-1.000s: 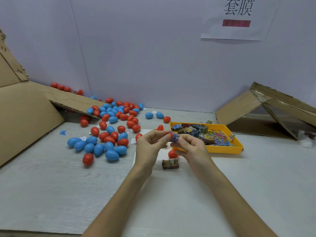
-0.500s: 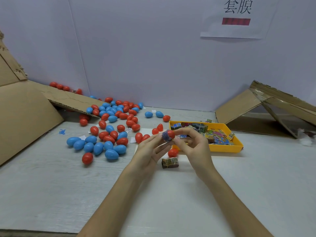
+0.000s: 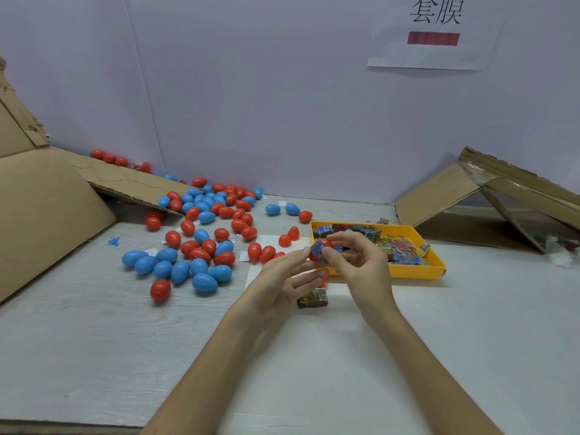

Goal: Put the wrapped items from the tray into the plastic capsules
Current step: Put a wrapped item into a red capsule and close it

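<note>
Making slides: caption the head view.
Left hand and right hand press a wrapped item into a red capsule by the tray.

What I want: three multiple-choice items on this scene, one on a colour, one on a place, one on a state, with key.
1. The tray is: A yellow; B green; C white.
2. The brown wrapped item lies: A in the tray; B on the table; C on a shelf.
3. The blue wrapped item is: A lying loose; B held between both hands; C in the tray.
A, yellow rim; B, it rests on the table; B, left hand and right hand fingertips hold it.
</note>
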Demonstrator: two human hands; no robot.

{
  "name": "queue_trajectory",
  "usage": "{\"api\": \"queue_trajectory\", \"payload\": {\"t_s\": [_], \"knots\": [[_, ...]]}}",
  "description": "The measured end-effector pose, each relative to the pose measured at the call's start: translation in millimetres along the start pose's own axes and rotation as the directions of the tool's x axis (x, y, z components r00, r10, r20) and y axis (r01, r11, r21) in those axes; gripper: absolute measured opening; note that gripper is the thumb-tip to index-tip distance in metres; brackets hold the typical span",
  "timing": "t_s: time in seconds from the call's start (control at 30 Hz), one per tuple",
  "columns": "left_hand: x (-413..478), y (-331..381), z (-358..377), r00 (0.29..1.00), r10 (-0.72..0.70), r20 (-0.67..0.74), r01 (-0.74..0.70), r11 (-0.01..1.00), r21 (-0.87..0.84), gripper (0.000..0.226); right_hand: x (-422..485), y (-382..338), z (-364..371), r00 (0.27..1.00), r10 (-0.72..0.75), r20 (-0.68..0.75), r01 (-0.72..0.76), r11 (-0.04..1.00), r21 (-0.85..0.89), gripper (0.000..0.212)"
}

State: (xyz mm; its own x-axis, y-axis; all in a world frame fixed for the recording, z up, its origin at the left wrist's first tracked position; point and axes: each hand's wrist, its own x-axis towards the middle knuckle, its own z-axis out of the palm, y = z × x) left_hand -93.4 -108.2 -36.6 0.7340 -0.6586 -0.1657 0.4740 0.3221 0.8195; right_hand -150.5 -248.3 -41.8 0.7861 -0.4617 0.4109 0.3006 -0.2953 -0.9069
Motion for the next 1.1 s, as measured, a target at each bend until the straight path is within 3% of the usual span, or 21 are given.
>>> {"api": "queue_trajectory", "payload": {"t_s": [0.13, 0.3, 0.37, 0.43, 0.5, 0.63, 0.73, 0.8, 0.87, 0.93, 1.0, 1.1], "knots": [[2, 0, -1, 0.999, 0.031, -0.032, -0.029, 0.998, 0.05, 0.031, 1, -2, -1, 0.997, 0.066, 0.036, -0.067, 0.998, 0.018, 0.019], [4, -1, -1, 0.976, 0.199, -0.083, -0.174, 0.955, 0.24, 0.042, 3, -7, -6, 0.979, 0.18, 0.092, -0.197, 0.953, 0.23, 0.017], [7, -3, -2, 0.941, 0.325, -0.097, -0.241, 0.841, 0.485, 0.034, 7, -9, -11, 0.962, 0.261, 0.073, -0.267, 0.865, 0.424, 0.019], [10, -9, -6, 0.909, 0.417, -0.019, -0.256, 0.592, 0.764, 0.027, 12, -8, -18, 0.927, 0.371, 0.055, -0.332, 0.744, 0.58, 0.018], [13, -18, -12, 0.92, 0.389, 0.058, -0.224, 0.398, 0.89, 0.031, 17, -6, -27, 0.875, 0.483, 0.035, -0.384, 0.648, 0.657, 0.011], [18, -23, -19, 0.951, 0.303, 0.067, -0.202, 0.439, 0.876, 0.034, 31, -1, -45, 0.753, 0.654, 0.077, -0.468, 0.449, 0.761, 0.006], [21, -23, -20, 0.947, 0.309, 0.087, -0.225, 0.444, 0.867, 0.034, 56, -8, -60, 0.706, 0.696, 0.132, -0.525, 0.39, 0.757, 0.011], [21, -25, -20, 0.946, 0.307, 0.099, -0.234, 0.439, 0.867, 0.03, 86, -24, -78, 0.734, 0.673, 0.093, -0.464, 0.396, 0.792, 0.019], [21, -25, -20, 0.946, 0.307, 0.102, -0.232, 0.423, 0.876, 0.029, 123, -46, -104, 0.794, 0.605, -0.051, -0.29, 0.452, 0.843, 0.034], [21, -25, -19, 0.946, 0.309, 0.096, -0.229, 0.43, 0.874, 0.028, 149, -62, -125, 0.8, 0.573, -0.179, -0.2, 0.536, 0.82, 0.041], [20, -23, -19, 0.949, 0.301, 0.098, -0.223, 0.416, 0.882, 0.028, 152, -64, -127, 0.79, 0.577, -0.207, -0.297, 0.656, 0.694, 0.036], [19, -23, -18, 0.954, 0.276, 0.118, -0.232, 0.425, 0.875, 0.032, 126, -46, -100, 0.871, 0.439, -0.219, -0.337, 0.86, 0.383, 0.016]]}}
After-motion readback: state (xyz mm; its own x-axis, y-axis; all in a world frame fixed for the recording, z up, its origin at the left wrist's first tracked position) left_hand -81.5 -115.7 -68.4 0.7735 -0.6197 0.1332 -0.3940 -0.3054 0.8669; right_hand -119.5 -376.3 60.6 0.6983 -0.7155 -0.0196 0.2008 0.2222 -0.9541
